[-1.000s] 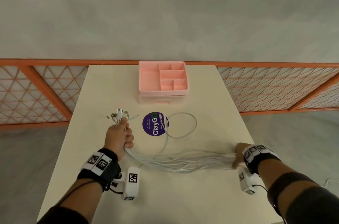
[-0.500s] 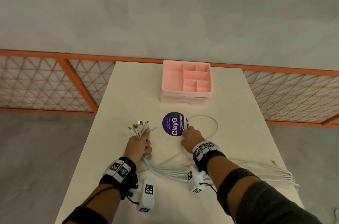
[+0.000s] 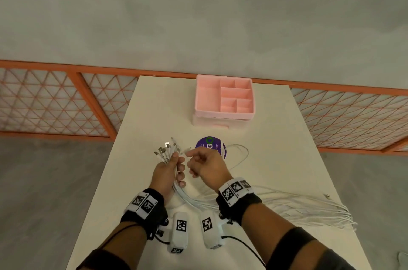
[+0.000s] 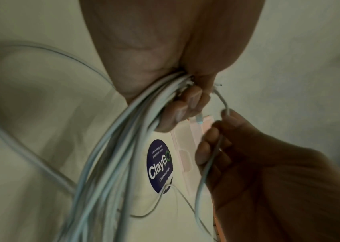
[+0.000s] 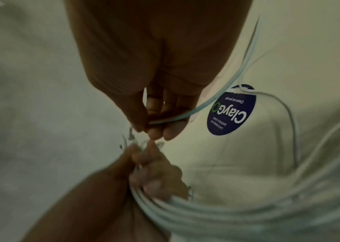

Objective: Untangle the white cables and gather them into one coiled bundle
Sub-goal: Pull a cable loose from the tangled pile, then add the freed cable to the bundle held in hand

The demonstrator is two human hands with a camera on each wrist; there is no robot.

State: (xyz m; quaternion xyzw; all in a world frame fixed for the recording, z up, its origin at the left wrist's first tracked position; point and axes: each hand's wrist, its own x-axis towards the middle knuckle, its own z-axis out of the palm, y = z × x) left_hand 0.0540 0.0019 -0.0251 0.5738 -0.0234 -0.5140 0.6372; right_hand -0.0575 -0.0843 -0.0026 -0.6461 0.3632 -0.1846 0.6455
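My left hand [image 3: 171,169] grips a bunch of white cables [image 3: 287,205] just below their plugs [image 3: 166,150], which fan out above my fist. The cables trail right across the table to its right edge. In the left wrist view the strands [image 4: 119,147] leave my curled left hand [image 4: 185,104]. My right hand [image 3: 198,159] sits close beside the left and pinches one single white cable [image 5: 185,114] near its end, between thumb and fingers [image 5: 154,129]. That cable's loop [image 3: 240,154] lies over the purple sticker.
A round purple ClayGo sticker [image 3: 209,145] is on the cream table [image 3: 154,115]. A pink compartment organizer [image 3: 224,97] stands at the table's far end. An orange lattice railing [image 3: 55,97] runs behind the table, with grey floor on both sides.
My right hand let go of the far cable ends at the right, reached to the loop by the sticker, and now brings one cable's end up beside my left hand.
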